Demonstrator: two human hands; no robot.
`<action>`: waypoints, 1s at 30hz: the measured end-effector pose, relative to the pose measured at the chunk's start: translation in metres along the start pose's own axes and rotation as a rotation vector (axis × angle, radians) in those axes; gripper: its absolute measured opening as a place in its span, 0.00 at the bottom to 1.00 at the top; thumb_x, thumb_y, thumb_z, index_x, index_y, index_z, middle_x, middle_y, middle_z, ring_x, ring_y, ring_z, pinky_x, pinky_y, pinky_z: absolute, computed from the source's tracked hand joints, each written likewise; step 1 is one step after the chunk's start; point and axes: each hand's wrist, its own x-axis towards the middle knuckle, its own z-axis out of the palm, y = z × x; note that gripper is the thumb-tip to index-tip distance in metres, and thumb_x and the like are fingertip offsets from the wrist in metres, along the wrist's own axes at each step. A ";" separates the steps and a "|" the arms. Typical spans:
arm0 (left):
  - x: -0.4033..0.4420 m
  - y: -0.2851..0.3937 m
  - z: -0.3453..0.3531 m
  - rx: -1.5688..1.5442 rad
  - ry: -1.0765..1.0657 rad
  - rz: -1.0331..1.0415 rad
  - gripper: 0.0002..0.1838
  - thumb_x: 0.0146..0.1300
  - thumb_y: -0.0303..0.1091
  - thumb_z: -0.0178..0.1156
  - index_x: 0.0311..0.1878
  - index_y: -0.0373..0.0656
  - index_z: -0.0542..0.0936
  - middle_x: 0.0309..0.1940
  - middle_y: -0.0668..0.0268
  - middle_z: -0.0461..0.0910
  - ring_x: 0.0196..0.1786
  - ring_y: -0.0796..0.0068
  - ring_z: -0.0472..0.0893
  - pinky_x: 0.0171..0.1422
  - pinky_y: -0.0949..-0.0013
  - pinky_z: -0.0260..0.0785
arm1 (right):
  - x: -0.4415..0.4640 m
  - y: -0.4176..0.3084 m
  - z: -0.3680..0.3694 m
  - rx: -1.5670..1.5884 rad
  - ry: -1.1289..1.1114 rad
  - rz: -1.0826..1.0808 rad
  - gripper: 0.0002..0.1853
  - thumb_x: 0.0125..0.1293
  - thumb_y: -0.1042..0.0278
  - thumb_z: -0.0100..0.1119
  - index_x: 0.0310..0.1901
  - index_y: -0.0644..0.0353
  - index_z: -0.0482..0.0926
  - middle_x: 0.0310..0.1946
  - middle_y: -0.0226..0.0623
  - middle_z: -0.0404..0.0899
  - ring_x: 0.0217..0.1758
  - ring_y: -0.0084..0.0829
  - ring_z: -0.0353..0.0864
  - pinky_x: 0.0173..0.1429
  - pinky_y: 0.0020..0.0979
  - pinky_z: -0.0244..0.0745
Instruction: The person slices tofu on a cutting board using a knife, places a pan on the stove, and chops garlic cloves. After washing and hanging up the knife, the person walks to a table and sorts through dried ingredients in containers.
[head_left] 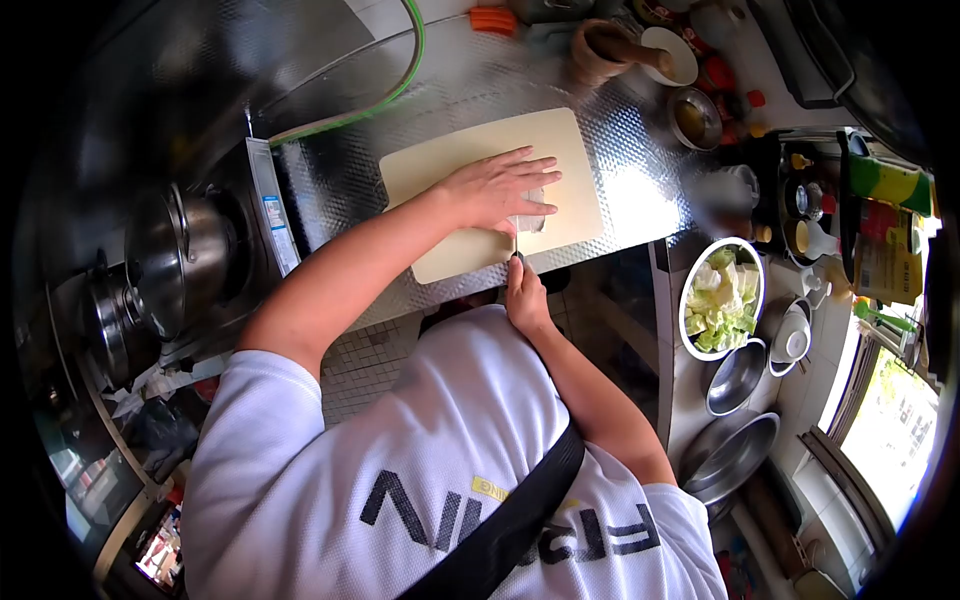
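Observation:
My left hand lies with spread fingers over a pale whitish block on the cream cutting board. Its fingers point right and partly cover the block. At the board's near edge, my right hand is closed round the dark handle of a knife. The thin blade runs up from the handle, beside the block's left side and close to my left hand. How deep the blade sits is hard to see.
A green-rimmed hose curves behind the board. Mortar and bowls stand at back right. A white bowl of chopped cabbage and metal bowls are right. Steel pots stand left.

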 end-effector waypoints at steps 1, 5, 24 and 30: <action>0.001 0.001 0.002 -0.026 0.028 0.014 0.36 0.56 0.53 0.69 0.70 0.68 0.73 0.80 0.67 0.56 0.82 0.66 0.52 0.86 0.54 0.43 | -0.001 0.000 0.000 0.001 0.000 0.009 0.30 0.81 0.45 0.35 0.60 0.69 0.71 0.46 0.69 0.80 0.55 0.70 0.75 0.58 0.57 0.72; 0.002 -0.001 0.026 -0.105 0.138 0.062 0.32 0.60 0.52 0.67 0.69 0.67 0.75 0.78 0.67 0.60 0.81 0.66 0.55 0.86 0.58 0.46 | 0.001 0.003 0.003 -0.006 0.020 -0.004 0.29 0.81 0.46 0.36 0.60 0.68 0.71 0.45 0.68 0.80 0.54 0.70 0.76 0.56 0.58 0.72; 0.000 0.000 0.042 -0.177 0.288 0.055 0.26 0.63 0.45 0.66 0.65 0.61 0.79 0.75 0.63 0.63 0.79 0.63 0.60 0.83 0.57 0.54 | -0.025 0.004 -0.003 0.074 0.047 -0.047 0.25 0.81 0.46 0.39 0.47 0.65 0.71 0.35 0.63 0.79 0.45 0.69 0.78 0.46 0.57 0.72; 0.000 0.002 0.037 -0.221 0.260 0.042 0.25 0.63 0.43 0.66 0.65 0.60 0.79 0.76 0.63 0.63 0.80 0.63 0.59 0.83 0.57 0.54 | -0.042 0.040 -0.002 -0.055 0.015 0.007 0.29 0.81 0.43 0.37 0.36 0.63 0.73 0.22 0.44 0.78 0.28 0.44 0.82 0.38 0.43 0.75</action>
